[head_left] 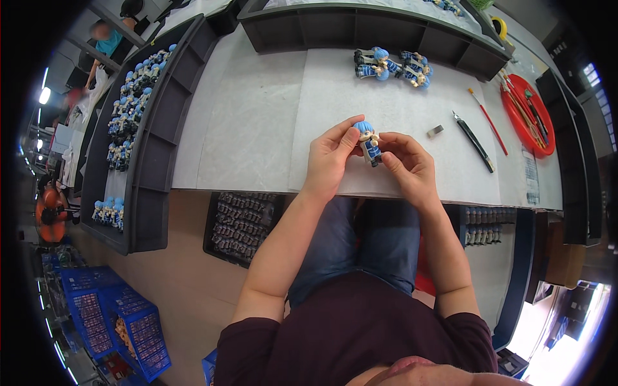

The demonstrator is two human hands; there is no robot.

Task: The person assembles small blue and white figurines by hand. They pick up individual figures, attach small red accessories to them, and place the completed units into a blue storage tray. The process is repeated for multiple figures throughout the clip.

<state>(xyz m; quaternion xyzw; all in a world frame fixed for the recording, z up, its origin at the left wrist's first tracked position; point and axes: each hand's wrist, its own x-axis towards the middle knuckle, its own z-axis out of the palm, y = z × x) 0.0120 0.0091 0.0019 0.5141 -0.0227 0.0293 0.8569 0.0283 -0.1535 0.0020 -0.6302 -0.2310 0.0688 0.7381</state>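
A small blue-haired figurine point(371, 152) in a blue and white outfit is held upright over the front part of the worktable point(257, 122). My left hand point(335, 154) pinches it at the head, thumb against the blue hair. From the other side, my right hand point(409, 164) grips its lower body between thumb and fingers. Some fingertips are hidden behind the figurine. Right of my hands lie a small grey block point(435, 131), a black-handled craft knife point(475, 145) and a red-handled paintbrush point(489, 122). Several similar figurines point(381, 65) lie in a cluster farther back.
A dark crate point(148, 186) of blue-haired figurines stands at the left, another dark crate point(360, 35) at the back. A red oval tray point(515, 119) with brushes sits at the right. Below the table edge are trays of figurines point(241, 222) and blue baskets point(138, 328).
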